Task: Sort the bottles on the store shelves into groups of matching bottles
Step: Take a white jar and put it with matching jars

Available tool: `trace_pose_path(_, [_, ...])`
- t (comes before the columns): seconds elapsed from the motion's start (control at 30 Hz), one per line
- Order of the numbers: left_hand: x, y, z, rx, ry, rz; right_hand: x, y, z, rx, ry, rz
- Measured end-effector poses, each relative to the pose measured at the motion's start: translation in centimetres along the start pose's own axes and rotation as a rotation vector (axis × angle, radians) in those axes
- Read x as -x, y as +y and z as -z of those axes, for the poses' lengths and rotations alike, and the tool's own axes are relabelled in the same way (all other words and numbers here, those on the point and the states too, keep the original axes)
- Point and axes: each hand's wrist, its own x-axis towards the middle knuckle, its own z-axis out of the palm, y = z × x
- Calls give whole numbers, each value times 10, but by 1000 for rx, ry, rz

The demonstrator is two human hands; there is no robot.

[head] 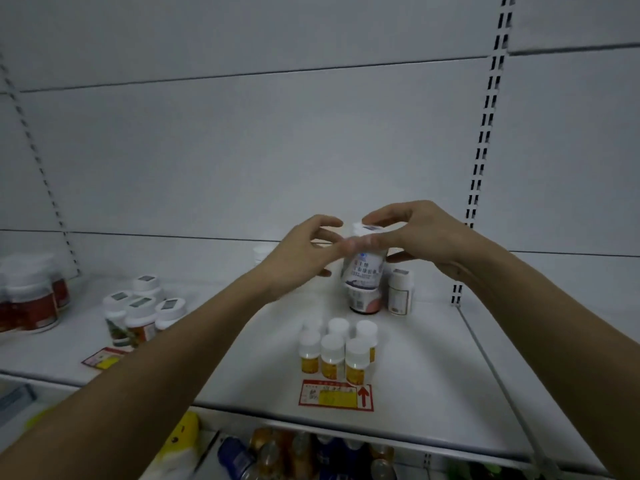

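Shelf (pixel 433 375) mostly grouped: yellow-label bottles (pixel 334 355) near centre, green-label cluster (pixel 138 315) left, red jars (pixel 31 299) far left. Both hands (pixel 346 244) grip a white bottle (pixel 363 265) atop another, mid-shelf. Stacking unfinished, I judge.

White-capped yellow-labelled bottles (pixel 332 355); red-and-yellow price tag (pixel 335 395).

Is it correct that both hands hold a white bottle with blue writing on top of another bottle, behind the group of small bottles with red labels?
Not quite. In the head view, the small bottles have yellow labels, not red. The rest holds: the left hand and right hand hold the white bottle on another bottle.
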Motion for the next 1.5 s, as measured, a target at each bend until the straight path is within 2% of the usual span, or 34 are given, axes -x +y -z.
trace_pose_path(0.27, [49,-31,83,-2,235,10,-31,-65,-98,2,-163,164])
trace_pose_path(0.53, [110,-77,224,14,423,52,-55,-150,-228,53,-298,330])
trace_pose_path(0.73, [168,-115,354,-49,492,42,-73,-224,-357,13,-278,392])
trace_pose_path(1.0, [218,-169,493,-138,569,94,-103,-297,-494,39,-392,407])
trace_pose_path(1.1, [219,-191,531,-144,587,85,-124,-317,-528,85,-461,409])
trace_pose_path(1.5, [159,-296,660,-246,544,152,-251,-330,-661,134,-472,374])
